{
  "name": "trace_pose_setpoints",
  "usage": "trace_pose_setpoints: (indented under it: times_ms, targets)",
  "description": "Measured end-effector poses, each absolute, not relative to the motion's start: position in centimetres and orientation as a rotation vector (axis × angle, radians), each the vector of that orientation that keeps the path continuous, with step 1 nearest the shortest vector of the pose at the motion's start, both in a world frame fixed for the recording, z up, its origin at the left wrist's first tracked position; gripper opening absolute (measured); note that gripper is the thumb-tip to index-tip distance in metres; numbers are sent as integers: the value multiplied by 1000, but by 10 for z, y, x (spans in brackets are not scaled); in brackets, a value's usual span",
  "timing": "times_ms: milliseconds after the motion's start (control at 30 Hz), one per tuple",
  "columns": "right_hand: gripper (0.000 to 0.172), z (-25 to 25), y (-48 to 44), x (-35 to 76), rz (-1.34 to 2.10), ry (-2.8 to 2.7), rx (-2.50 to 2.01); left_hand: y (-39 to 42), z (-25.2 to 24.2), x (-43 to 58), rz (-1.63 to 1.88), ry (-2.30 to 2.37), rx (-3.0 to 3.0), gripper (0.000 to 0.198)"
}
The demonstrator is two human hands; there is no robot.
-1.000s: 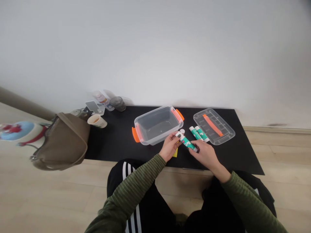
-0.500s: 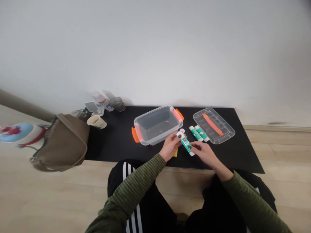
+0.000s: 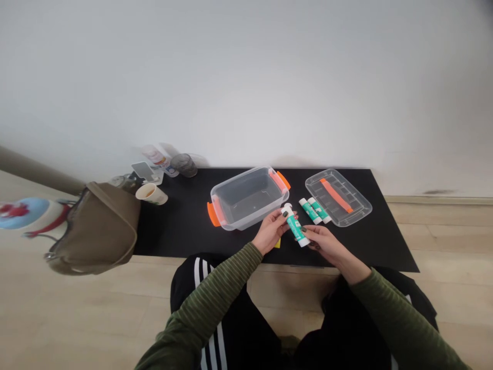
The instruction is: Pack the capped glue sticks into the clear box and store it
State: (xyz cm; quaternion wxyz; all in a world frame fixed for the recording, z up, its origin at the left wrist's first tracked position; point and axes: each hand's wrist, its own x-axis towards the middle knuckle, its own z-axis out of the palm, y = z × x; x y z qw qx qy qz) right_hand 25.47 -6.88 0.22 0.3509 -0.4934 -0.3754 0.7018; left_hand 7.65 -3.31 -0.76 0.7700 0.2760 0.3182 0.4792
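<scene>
I have a green-and-white glue stick (image 3: 295,227) at lower center of the frame, its long axis tilted, with the white end pointing up-left and the other end down-right. My left hand (image 3: 271,232) grips the upper part, and my right hand (image 3: 323,244) pinches the lower end. Just right of it, two more glue sticks (image 3: 315,210) lie beside a clear lid (image 3: 339,190) on the black bench (image 3: 173,231). A clear plastic box (image 3: 231,218) sits just upper left.
</scene>
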Motion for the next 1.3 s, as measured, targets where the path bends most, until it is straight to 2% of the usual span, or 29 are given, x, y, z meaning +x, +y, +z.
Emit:
trace_pose_setpoints:
  times_ms: [100,167,300,400,533,733,1000,1167,1300]
  targets:
    - [42,7,-62,267,1653,-1164,-1383,-31,-14,78,1077,790,732,38]
    - [38,10,-58,276,1386,-1361,-1512,-31,-19,77,1100,933,930,37]
    - [24,11,-56,285,765,-1722,-1808,-31,-27,73,1010,1226,1704,27]
    - [23,5,-58,279,550,-1948,-1937,-33,-31,73,826,1323,2229,32]
    - [29,-2,-61,268,410,-2100,-2076,-37,-37,76,653,1385,2548,35]
    - [32,-1,-61,252,390,-2190,-2255,-33,-43,77,591,1362,2633,32]
    - [32,-11,-58,236,272,-2242,-2249,-27,-46,78,629,1363,2602,24]
    - [37,-14,-55,246,223,-2210,-2180,-26,-41,76,675,1382,2596,28]
    - [31,-12,-46,263,33,-2128,-2052,-26,-38,74,724,1375,2594,32]
